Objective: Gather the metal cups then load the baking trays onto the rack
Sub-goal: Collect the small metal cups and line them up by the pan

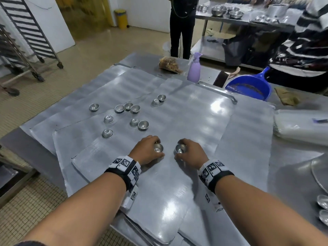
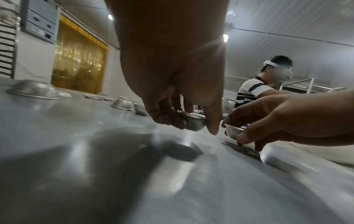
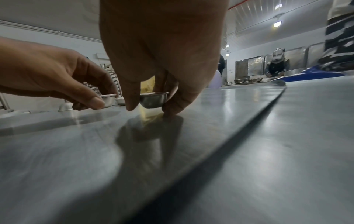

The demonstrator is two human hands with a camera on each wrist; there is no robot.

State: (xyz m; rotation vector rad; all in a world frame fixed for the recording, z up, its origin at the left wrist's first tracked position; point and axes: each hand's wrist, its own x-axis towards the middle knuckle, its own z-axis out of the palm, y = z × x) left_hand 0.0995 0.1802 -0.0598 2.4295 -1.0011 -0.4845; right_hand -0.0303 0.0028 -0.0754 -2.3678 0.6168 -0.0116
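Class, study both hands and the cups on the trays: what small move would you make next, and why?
Probably nest the two held cups together. The left hand grips one metal cup and the right hand grips another cup, close together just above the baking tray. Joining them would free a hand for the loose cups lying farther out.

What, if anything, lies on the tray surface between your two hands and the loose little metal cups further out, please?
Nothing visible does. The left hand and right hand each already hold a small round metal cup; bare grey baking tray stretches from them to the nearest loose cups.
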